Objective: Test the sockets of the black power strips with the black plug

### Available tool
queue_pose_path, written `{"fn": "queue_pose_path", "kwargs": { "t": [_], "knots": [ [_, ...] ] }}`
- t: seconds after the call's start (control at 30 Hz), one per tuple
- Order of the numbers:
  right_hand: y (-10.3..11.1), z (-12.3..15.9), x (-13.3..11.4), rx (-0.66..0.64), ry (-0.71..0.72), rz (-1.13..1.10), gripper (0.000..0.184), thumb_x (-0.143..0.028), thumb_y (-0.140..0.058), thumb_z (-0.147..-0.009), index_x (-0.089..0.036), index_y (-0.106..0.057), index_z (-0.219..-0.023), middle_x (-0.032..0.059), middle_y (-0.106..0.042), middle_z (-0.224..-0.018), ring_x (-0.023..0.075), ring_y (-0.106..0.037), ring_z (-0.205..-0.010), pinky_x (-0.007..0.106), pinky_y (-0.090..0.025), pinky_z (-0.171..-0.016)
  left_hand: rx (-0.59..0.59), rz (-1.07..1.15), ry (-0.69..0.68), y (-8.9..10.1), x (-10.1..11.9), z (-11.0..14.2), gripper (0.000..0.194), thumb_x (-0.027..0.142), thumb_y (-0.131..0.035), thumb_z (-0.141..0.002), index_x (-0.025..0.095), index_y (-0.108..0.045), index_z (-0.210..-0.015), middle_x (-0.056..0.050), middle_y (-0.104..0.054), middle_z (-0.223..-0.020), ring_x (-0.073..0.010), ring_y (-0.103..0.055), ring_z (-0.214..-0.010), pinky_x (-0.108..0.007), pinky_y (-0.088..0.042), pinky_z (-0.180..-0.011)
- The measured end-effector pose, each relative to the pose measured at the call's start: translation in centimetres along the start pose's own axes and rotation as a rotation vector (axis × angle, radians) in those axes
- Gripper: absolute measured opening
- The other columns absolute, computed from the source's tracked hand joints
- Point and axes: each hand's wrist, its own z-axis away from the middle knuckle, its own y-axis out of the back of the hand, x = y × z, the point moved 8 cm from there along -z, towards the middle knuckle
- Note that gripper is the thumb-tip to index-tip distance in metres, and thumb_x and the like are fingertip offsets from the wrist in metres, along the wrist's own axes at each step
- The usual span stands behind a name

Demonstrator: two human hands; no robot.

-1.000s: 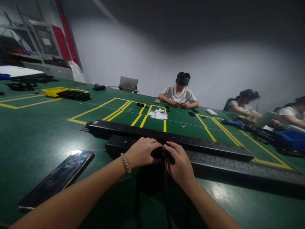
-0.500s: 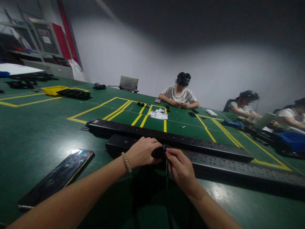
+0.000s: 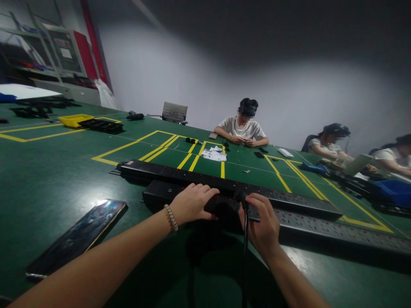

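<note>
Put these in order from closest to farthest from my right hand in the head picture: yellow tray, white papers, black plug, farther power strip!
From your right hand:
1. Black plug: in its fingers.
2. Farther power strip: just beyond the hand.
3. White papers: past that strip, toward the left.
4. Yellow tray: way off to the far left.

The plug (image 3: 240, 195) is black, the nearer power strip (image 3: 321, 226) red-dotted black.

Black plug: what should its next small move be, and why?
Probably set the black plug square to the near power strip: the right hand holds it there, its underside is hidden, so alignment is unconfirmed, and the left hand lies across the strip, perhaps steadying it.
</note>
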Motion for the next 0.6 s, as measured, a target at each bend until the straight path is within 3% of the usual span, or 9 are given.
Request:
{"fn": "queue_pose_path", "kwargs": {
  "t": [0.4, 0.6],
  "knots": [
    [-0.8, 1.4, 1.5, -0.109, -0.062, -0.112, 0.028, -0.009, -0.066, -0.087, -0.022, -0.066, -0.112, 0.0096, -0.069, -0.116, 0.0214, -0.069, -0.106, 0.037, -0.059, -0.094, -0.069, 0.022, -0.003, 1.2, -2.5, 0.6, 0.075, 0.059, -0.077, -0.071, 0.021, -0.052, -0.131, -0.008, -0.069, -0.114, -0.0289, -0.066, -0.102, -0.040, -0.047, -0.089],
    [-2.2, 1.4, 0.6, -0.172, -0.041, -0.172, 0.030, -0.007, -0.063, -0.090, -0.021, -0.065, -0.116, 0.0105, -0.070, -0.121, 0.0211, -0.069, -0.110, 0.037, -0.059, -0.097, -0.018, -0.014, -0.033, 1.2, -0.8, 0.8, 0.072, 0.054, -0.071, -0.077, 0.020, -0.049, -0.136, -0.010, -0.066, -0.118, -0.0305, -0.063, -0.106, -0.043, -0.045, -0.092]
  ]
}}
